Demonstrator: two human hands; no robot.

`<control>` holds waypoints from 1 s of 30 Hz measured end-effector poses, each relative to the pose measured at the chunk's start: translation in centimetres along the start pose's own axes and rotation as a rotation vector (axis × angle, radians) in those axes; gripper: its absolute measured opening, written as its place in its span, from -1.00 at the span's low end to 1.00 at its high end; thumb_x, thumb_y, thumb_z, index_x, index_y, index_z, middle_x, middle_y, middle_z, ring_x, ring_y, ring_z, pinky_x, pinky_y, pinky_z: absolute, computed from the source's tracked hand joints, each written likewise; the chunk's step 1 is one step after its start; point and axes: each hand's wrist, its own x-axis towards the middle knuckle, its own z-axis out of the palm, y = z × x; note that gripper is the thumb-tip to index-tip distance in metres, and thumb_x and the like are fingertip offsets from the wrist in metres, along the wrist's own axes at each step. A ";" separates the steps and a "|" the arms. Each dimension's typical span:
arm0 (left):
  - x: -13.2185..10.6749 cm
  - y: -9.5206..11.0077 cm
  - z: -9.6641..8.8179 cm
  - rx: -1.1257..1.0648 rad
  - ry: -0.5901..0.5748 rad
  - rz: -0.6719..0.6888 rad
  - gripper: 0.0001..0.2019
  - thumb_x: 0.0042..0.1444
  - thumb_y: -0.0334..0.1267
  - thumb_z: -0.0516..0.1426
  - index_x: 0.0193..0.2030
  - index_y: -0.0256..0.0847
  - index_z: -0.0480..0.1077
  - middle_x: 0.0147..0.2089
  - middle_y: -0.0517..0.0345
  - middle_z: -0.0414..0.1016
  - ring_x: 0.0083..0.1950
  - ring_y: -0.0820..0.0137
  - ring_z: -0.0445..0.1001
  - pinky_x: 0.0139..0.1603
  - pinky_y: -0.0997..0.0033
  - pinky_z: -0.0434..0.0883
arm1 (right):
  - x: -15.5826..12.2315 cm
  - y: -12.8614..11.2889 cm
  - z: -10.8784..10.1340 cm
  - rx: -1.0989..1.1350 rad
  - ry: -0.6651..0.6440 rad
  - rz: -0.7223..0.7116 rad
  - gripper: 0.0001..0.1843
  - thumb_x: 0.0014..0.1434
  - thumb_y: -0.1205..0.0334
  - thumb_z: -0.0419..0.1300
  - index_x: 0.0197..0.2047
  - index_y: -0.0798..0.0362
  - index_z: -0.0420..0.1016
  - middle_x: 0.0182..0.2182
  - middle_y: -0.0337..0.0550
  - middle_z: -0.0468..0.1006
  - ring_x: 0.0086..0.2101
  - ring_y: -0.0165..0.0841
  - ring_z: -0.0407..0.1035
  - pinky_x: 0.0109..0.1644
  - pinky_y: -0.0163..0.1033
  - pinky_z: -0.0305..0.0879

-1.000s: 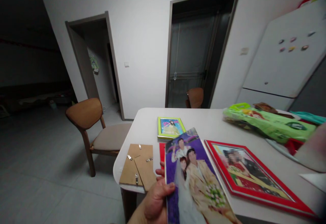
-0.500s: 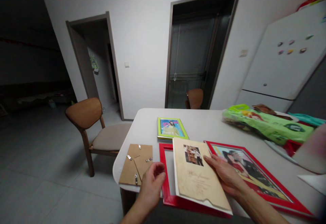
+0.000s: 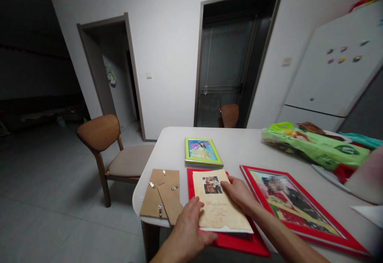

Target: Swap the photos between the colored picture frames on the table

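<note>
A cream printed sheet [image 3: 216, 211] with a small photo lies tilted over a red picture frame [image 3: 239, 244], covering most of its opening. My right hand [image 3: 237, 194] grips the sheet's right edge, thumb on top near the photo. At the lower left corner, my left hand [image 3: 190, 227] holds the sheet, fingers on its left edge and thumb by its bottom edge. Left of this hand lies a brown backing board [image 3: 161, 191] with metal clips and a cut stand flap. A second red picture frame [image 3: 291, 199], with a portrait print, lies beyond my right forearm.
A lime-green picture frame [image 3: 203, 152] lies farther back on the white table [image 3: 173, 135]. At the right are a green plastic package [image 3: 317, 143], a plate edge and a white paper corner. A wooden chair [image 3: 98, 133] stands left of the table; a fridge [image 3: 326, 71] is behind.
The cream sheet has moved left and down over the red frame, with my right hand on it. My left hand has come right, from the frame's left side onto the sheet.
</note>
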 end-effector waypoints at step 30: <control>-4.3 -6.2 -9.9 0.685 0.152 -0.192 -0.37 -0.27 -0.42 0.17 0.05 -0.30 0.17 0.18 -0.09 0.04 0.20 0.24 -0.03 0.17 0.22 0.00 | -6.8 -5.9 11.8 -0.580 -0.095 -0.612 -0.59 -0.14 0.07 0.13 -0.19 0.04 0.35 -0.27 -0.06 0.37 -0.23 -0.23 0.20 -0.15 -0.15 0.07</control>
